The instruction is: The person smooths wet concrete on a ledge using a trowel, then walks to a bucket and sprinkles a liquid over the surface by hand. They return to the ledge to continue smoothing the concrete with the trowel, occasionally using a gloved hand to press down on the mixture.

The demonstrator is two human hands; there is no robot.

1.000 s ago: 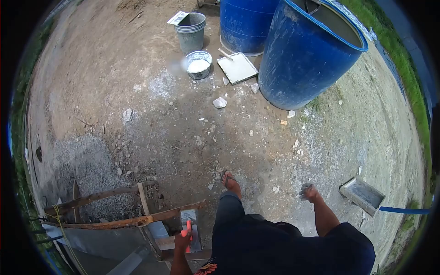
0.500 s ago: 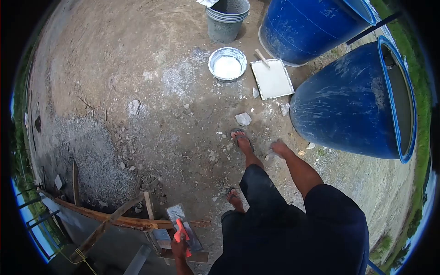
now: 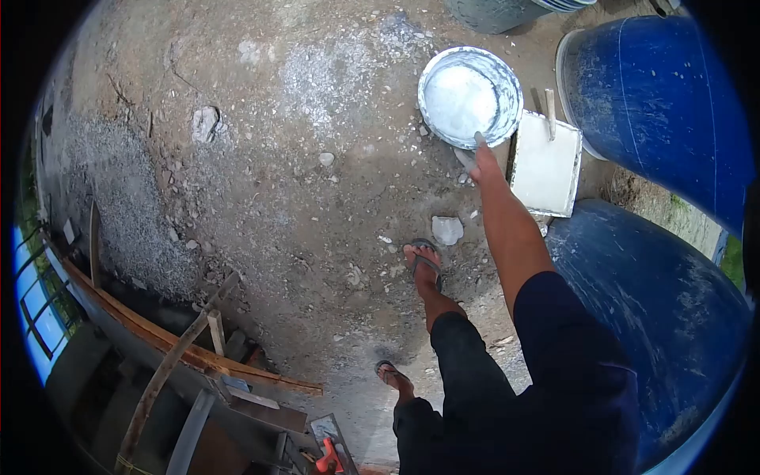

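Note:
My right hand (image 3: 478, 161) reaches forward to the near rim of a round metal basin (image 3: 429, 101) with a whitish, powdery-looking inside. The thumb lies over the rim and the other fingers are outside it, partly hidden; the fingers look grey. To the right of the basin lies a square board (image 3: 546, 178) coated white, with a wooden handle (image 3: 550, 115) at its far side. At the bottom edge, a finishing trowel (image 3: 325, 428) with an orange handle is partly in view. No part of my left hand can be made out there.
Two big blue barrels (image 3: 657, 87) stand on the right, and stacked grey buckets (image 3: 499, 14) at the top. A stone slab (image 3: 447, 230) lies before my foot. Lower left, a wooden plank (image 3: 150, 323) and a pole (image 3: 162, 376) edge a recessed area.
My right hand has moved forward from beside my leg and taken hold of the basin's rim. My left hand, earlier gripping the trowel, has gone out of sight. The view has shifted.

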